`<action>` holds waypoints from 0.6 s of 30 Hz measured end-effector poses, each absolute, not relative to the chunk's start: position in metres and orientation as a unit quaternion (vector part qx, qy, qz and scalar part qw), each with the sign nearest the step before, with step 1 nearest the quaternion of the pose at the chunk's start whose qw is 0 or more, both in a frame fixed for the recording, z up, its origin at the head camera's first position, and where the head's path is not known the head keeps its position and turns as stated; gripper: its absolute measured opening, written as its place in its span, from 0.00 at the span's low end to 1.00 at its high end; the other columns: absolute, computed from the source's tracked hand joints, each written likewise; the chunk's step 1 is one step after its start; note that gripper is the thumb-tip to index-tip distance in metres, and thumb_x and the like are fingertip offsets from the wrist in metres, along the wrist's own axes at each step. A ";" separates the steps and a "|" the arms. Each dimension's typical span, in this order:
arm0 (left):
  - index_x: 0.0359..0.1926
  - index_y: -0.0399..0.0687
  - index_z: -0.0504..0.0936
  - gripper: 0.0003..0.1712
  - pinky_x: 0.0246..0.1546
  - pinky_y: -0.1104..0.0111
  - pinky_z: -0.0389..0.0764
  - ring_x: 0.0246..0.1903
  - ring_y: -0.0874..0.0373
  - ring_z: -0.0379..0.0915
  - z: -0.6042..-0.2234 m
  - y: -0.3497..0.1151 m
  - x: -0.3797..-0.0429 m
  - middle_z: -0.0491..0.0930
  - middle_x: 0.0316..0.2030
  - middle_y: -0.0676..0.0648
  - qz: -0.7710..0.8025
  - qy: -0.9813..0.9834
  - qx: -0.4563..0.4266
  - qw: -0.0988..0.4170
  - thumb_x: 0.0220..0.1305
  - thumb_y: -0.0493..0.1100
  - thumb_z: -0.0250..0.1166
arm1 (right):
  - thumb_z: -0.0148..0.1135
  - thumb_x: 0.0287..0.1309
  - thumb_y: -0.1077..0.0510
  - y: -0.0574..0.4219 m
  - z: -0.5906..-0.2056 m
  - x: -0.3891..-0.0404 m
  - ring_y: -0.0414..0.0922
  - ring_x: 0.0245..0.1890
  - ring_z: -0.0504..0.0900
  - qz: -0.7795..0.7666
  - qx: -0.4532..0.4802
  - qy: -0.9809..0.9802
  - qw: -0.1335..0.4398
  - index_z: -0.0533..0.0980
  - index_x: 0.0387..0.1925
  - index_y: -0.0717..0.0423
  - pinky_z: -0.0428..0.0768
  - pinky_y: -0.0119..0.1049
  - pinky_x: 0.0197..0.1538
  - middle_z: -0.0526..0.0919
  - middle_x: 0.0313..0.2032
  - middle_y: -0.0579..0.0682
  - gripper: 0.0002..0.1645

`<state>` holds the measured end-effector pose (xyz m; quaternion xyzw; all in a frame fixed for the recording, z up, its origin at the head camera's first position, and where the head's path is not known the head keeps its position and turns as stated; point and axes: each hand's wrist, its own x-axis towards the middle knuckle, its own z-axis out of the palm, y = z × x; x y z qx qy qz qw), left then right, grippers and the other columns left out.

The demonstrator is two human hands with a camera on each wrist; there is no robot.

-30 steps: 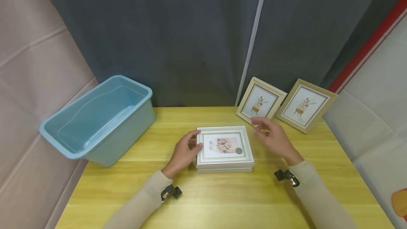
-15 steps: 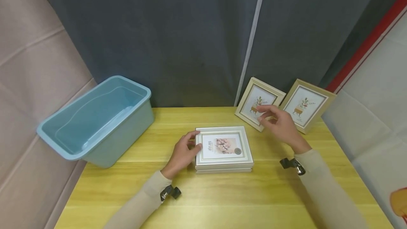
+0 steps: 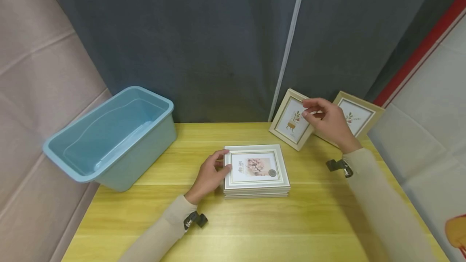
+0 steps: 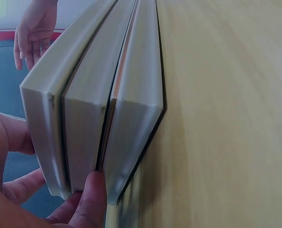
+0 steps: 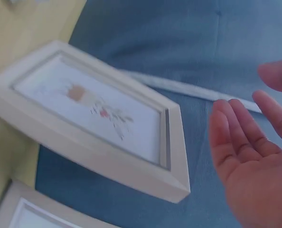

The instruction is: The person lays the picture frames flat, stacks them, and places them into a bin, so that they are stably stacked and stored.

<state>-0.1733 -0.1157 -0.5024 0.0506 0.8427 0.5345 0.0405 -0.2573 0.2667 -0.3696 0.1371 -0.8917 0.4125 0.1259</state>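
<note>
A dark curtain [image 3: 182,43] backs the yellow table [image 3: 240,225], where a blue tub [image 3: 145,153] sits left of the flat stack of white frames [image 3: 256,171]. Near the curtain, a cream frame [image 3: 292,120] and a tan frame [image 3: 364,117] tilt back, presumably to face the person. The left hand [image 3: 209,175] touches the stack's short edge with relaxed fingers, seemingly steadying it; the left wrist view alone clearly separates three layers. The right hand [image 3: 329,122], fingers loosely bent, holds nothing; the right wrist view reveals a gap between it and the cream frame, where the head view shows overlap.
</note>
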 end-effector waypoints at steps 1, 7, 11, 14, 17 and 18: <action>0.72 0.64 0.75 0.29 0.56 0.51 0.83 0.58 0.48 0.80 -0.503 -0.116 -0.173 0.79 0.64 0.44 0.534 0.843 0.051 0.040 0.73 0.47 0.68 | 0.66 0.73 0.51 0.268 -0.368 -0.260 0.28 0.47 0.79 0.412 0.135 -0.892 0.125 0.80 0.65 0.53 0.75 0.16 0.49 0.85 0.58 0.55 0.23; 0.72 0.64 0.75 0.28 0.54 0.52 0.83 0.57 0.49 0.80 -0.504 -0.116 -0.175 0.79 0.64 0.44 0.531 0.845 0.053 0.038 0.74 0.47 0.68 | 0.66 0.73 0.48 0.279 -0.364 -0.285 0.41 0.53 0.81 0.400 0.128 -0.900 0.115 0.79 0.66 0.55 0.77 0.21 0.51 0.84 0.59 0.59 0.26; 0.72 0.64 0.75 0.29 0.52 0.55 0.83 0.56 0.49 0.80 -0.503 -0.116 -0.176 0.79 0.64 0.44 0.530 0.846 0.053 0.038 0.74 0.47 0.68 | 0.65 0.73 0.46 0.286 -0.364 -0.295 0.54 0.60 0.79 0.386 0.118 -0.910 0.097 0.78 0.68 0.53 0.79 0.44 0.61 0.79 0.63 0.57 0.28; 0.72 0.64 0.75 0.29 0.52 0.55 0.83 0.56 0.49 0.80 -0.503 -0.116 -0.176 0.79 0.64 0.43 0.530 0.845 0.052 0.040 0.74 0.47 0.68 | 0.65 0.73 0.44 0.291 -0.364 -0.301 0.61 0.66 0.74 0.381 0.113 -0.914 0.079 0.77 0.69 0.52 0.75 0.60 0.66 0.75 0.67 0.57 0.30; 0.72 0.63 0.75 0.28 0.51 0.55 0.84 0.56 0.49 0.80 -0.504 -0.116 -0.177 0.79 0.64 0.43 0.532 0.844 0.051 0.041 0.74 0.47 0.68 | 0.66 0.72 0.45 0.294 -0.367 -0.308 0.63 0.69 0.71 0.369 0.114 -0.920 0.061 0.78 0.69 0.51 0.71 0.65 0.69 0.74 0.68 0.58 0.29; 0.72 0.63 0.76 0.28 0.51 0.55 0.84 0.56 0.49 0.80 -0.504 -0.117 -0.177 0.79 0.64 0.43 0.532 0.844 0.052 0.040 0.74 0.47 0.68 | 0.67 0.72 0.46 0.294 -0.368 -0.310 0.63 0.70 0.71 0.365 0.115 -0.922 0.055 0.78 0.68 0.51 0.70 0.66 0.69 0.75 0.67 0.58 0.29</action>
